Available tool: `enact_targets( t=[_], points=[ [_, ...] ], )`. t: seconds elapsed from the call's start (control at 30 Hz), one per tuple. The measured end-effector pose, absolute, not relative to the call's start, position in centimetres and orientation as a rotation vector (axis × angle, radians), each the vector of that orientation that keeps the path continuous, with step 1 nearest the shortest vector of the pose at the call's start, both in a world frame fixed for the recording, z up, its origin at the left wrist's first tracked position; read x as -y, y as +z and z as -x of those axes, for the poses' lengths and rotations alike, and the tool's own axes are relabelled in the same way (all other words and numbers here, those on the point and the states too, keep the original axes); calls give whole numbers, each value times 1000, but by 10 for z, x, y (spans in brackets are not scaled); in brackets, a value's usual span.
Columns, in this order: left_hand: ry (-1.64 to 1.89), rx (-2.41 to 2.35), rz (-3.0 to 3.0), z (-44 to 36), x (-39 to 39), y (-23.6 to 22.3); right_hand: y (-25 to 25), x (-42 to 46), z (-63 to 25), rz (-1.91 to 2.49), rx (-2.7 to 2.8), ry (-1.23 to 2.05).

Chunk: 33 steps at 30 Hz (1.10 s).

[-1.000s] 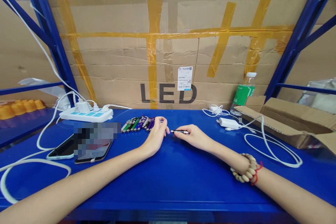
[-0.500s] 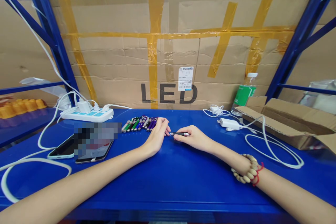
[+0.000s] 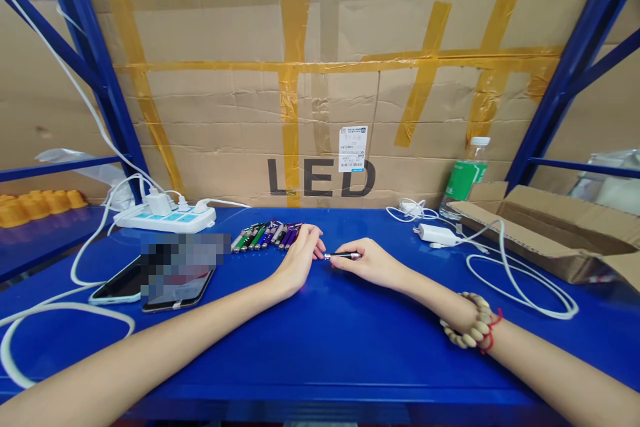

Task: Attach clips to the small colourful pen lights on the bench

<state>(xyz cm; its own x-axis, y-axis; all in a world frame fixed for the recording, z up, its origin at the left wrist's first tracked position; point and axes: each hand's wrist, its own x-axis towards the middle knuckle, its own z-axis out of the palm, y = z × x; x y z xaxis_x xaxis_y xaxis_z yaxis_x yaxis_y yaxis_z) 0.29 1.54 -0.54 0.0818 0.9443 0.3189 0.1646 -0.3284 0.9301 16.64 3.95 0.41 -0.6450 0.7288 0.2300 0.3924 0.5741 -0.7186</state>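
My right hand is closed around a slim black penlight with silver ends. Its tip points left, low over the blue tabletop. Across from that tip, my left hand rests on its edge, fingers stretched and slightly curved, a small gap away from the penlight. No object shows in the left hand, though its palm side is partly hidden. Just beyond it lies a row of similar small penlights in green, black, silver, blue and purple; the left hand covers the row's right end.
Two phones lie at left near a white power strip with cables. On the right are a white charger with a coiled cable, a green-labelled bottle and an open cardboard box. A large cardboard sheet stands behind.
The penlight in my right hand has dropped slightly since a second ago, and the blue glow at its tip shows less. Both hands otherwise keep nearly the same places.
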Motion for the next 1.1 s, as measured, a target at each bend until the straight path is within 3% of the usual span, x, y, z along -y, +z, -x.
enact_targets(
  t=[1.1],
  points=[
    [1285, -1133, -1653, -1, -17, -7, 6, -40, -167, 922, 2379, 712]
  ],
)
